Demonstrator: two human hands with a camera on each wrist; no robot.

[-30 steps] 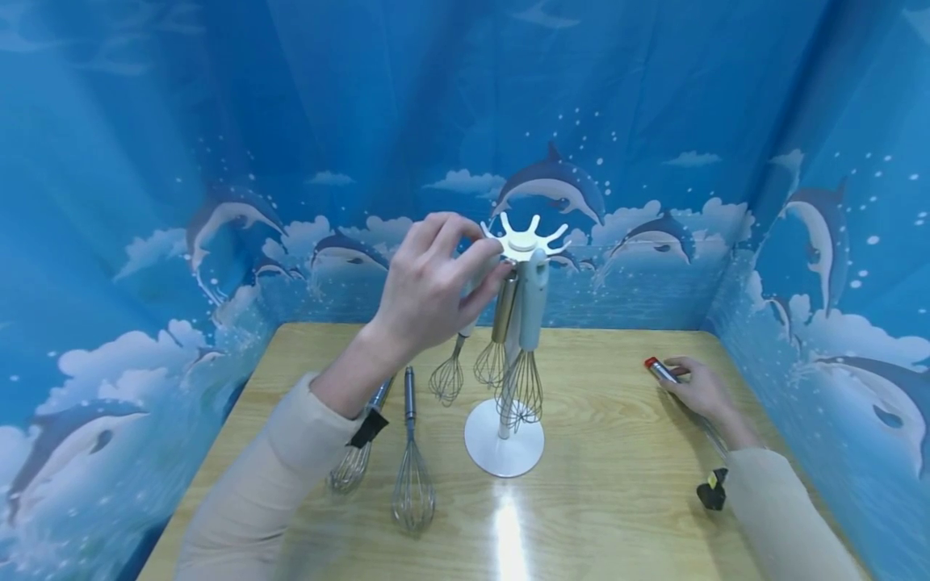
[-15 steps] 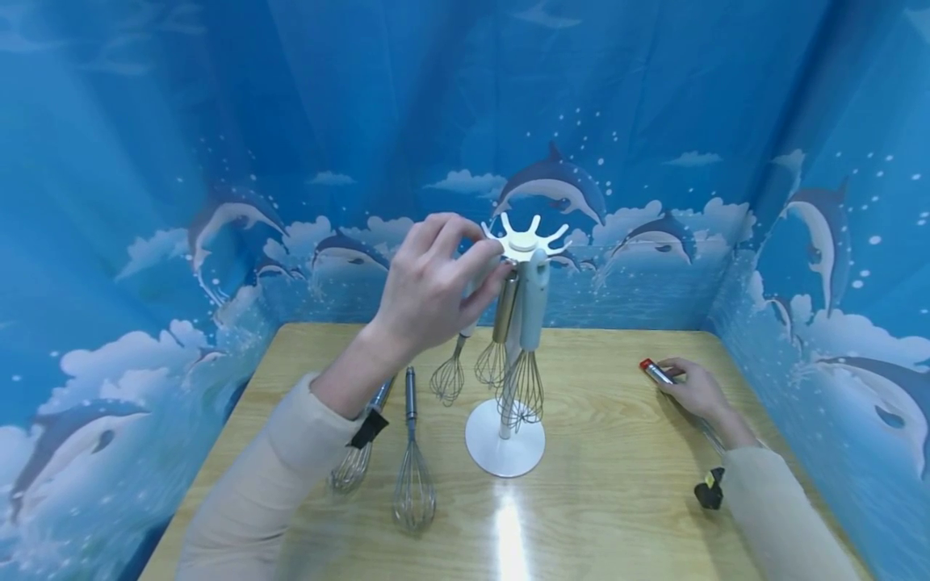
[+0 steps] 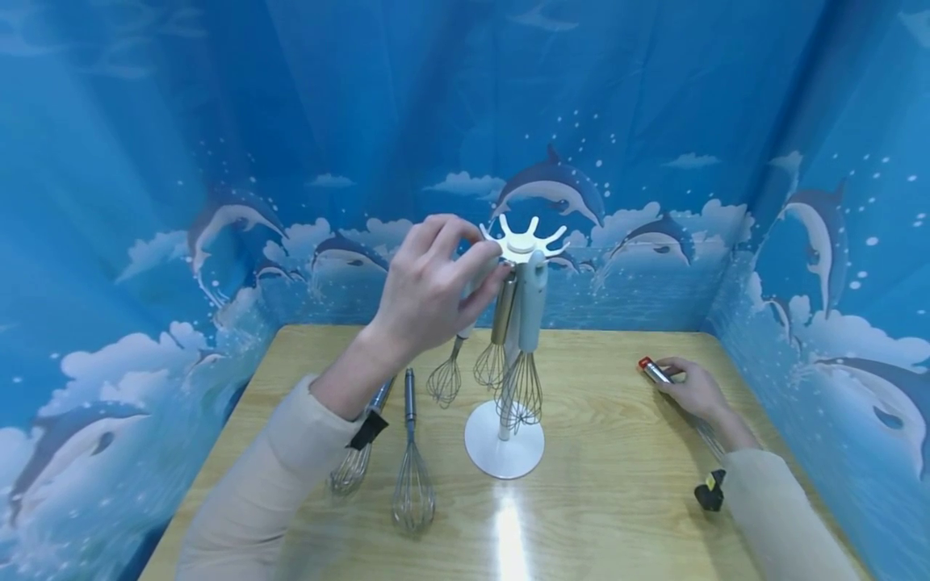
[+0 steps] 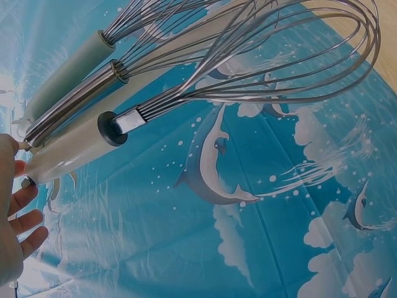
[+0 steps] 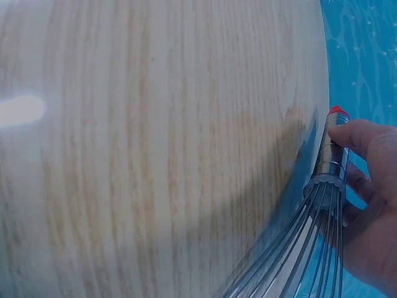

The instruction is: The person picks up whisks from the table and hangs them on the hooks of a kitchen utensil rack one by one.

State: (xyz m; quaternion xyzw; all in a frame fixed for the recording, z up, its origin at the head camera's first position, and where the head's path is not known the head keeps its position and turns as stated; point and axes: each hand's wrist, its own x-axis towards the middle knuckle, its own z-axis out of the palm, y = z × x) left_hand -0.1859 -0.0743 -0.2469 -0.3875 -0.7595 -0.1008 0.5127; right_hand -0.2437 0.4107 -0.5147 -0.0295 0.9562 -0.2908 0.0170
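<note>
At the top of a white stand point(image 3: 521, 247), my left hand point(image 3: 432, 278) pinches the end of a steel-handled whisk point(image 3: 504, 311) with thumb and index finger. The exact contact is partly hidden. Beside it hang a pale green-grey-handled whisk point(image 3: 533, 311) and a white-handled whisk point(image 3: 446, 379), whose handle is mostly behind my hand. In the left wrist view the other fingers spread loosely below the white handle point(image 4: 74, 149). At the table's right side my right hand point(image 3: 699, 391) grips a steel whisk with a red-tipped handle point(image 5: 332, 155); its wires run back under the wrist.
Two more steel whisks lie left of the stand: one whisk point(image 3: 414, 484) in plain sight, the other whisk point(image 3: 352, 468) partly under my left forearm. The stand's round white base point(image 3: 504, 460) rests on the wooden table point(image 3: 603, 500). Blue dolphin-print curtains point(image 3: 407, 161) surround it.
My right hand has shifted slightly, with the red tip of its whisk moving a little to the left. The left hand and the hanging whisks stay almost in place.
</note>
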